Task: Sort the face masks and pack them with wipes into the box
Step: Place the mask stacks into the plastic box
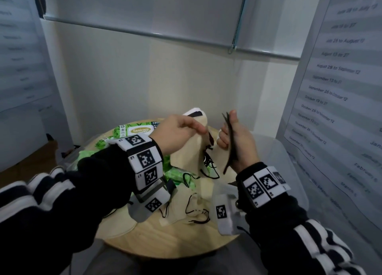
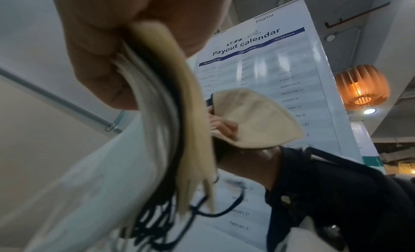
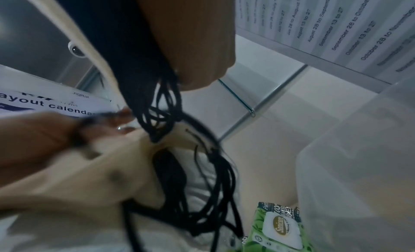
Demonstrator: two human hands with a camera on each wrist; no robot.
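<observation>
Your left hand (image 1: pixel 177 133) holds a stack of beige face masks (image 1: pixel 189 150) raised above the round wooden table (image 1: pixel 165 239), thumb and fingers pinched on the stack's upper edge so that the masks hang below the grip with their black ear loops (image 1: pixel 208 163) dangling. Your right hand (image 1: pixel 235 142) stands just beside it, fingers curled round a thin dark mask (image 1: pixel 229 142) held edge-on and nearly upright, its upper tip above the thumb and its lower end below the palm. Under both hands, more beige masks (image 1: pixel 192 210) lie loose on the table near its front edge, and green wipe packs (image 1: pixel 140 130) lie on the far left part; the translucent box (image 1: pixel 289 161) stands at the right, beside the table. The left wrist view shows what the head view hides: the layered edges of the pinched stack (image 2: pixel 166 103) fanned beneath the fingers (image 2: pixel 96 60), and a beige mask (image 2: pixel 253 119) folded against the right hand. The right wrist view shows the dark mask (image 3: pixel 125 42) pressed under the right thumb (image 3: pixel 193 39), its loops (image 3: pixel 157 117) tangled over the beige stack (image 3: pixel 89 181), with one wipe pack (image 3: pixel 280 227) and the box wall (image 3: pixel 359 167) below; the left hand (image 3: pixel 44 135) appears blurred there.
</observation>
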